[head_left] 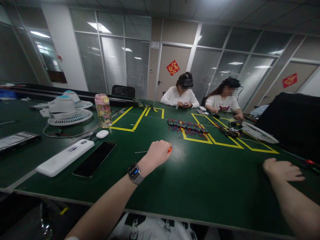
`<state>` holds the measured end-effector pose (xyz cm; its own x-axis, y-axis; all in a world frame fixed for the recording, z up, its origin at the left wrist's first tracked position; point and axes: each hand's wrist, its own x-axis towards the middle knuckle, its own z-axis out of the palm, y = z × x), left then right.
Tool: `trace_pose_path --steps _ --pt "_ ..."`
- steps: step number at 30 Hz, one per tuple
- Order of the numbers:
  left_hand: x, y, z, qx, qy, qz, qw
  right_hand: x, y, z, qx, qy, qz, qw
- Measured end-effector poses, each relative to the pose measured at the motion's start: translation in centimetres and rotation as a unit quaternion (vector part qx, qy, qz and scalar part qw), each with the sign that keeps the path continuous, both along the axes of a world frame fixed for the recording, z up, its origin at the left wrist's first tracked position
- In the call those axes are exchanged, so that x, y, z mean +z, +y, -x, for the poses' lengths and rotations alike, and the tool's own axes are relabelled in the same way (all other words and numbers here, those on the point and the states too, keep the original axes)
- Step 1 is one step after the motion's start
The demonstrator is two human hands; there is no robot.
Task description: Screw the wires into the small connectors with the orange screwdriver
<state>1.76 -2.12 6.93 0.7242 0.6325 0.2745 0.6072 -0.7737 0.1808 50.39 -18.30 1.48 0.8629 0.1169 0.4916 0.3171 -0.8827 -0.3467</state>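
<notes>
My left hand (158,154), with a watch on its wrist, is closed around a screwdriver. The screwdriver's orange handle end (169,150) sticks out on the right of the fist, and its thin metal shaft (140,152) points left over the green table. Farther right, my right hand (282,169) rests low over the tabletop with fingers stretched out, holding nothing that I can see. Beyond its fingertips lies a red-and-black object (310,162), partly cut off by the frame edge. A bundle of thin coloured wires (187,128) lies ahead, between the two hands.
On the left lie a black phone (95,160), a white power bank (66,157), a white earbud case (102,134), a bottle (103,111) and white fans (67,110). Yellow tape (228,145) marks the table. Two people (180,95) sit opposite; a black monitor (295,130) stands right.
</notes>
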Motion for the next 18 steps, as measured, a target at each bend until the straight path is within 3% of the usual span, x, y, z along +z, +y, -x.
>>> trace_pose_path --steps 1,3,8,11,13,18 --pt "0.1 -0.1 0.0 0.002 0.002 0.009 1.000 0.6 1.5 1.5 -0.047 0.048 -0.040 0.997" --pt "0.2 -0.3 -0.1 0.001 0.005 0.019 1.000 1.6 4.9 4.2 -0.016 0.057 -0.035 0.998" --pt "0.1 -0.5 -0.1 -0.016 0.007 0.005 1.000 2.8 14.9 11.3 0.204 0.006 0.030 0.978" --pt "-0.1 -0.5 -0.1 -0.024 0.007 -0.016 1.000 2.3 20.4 16.9 0.345 -0.035 0.064 0.936" --pt "-0.2 -0.4 -0.1 -0.024 0.004 -0.026 0.999 1.4 23.4 20.7 0.403 -0.053 0.074 0.911" --pt "-0.5 -0.4 -0.3 -0.015 0.007 -0.027 0.999 -0.8 27.9 27.9 0.457 -0.072 0.080 0.883"
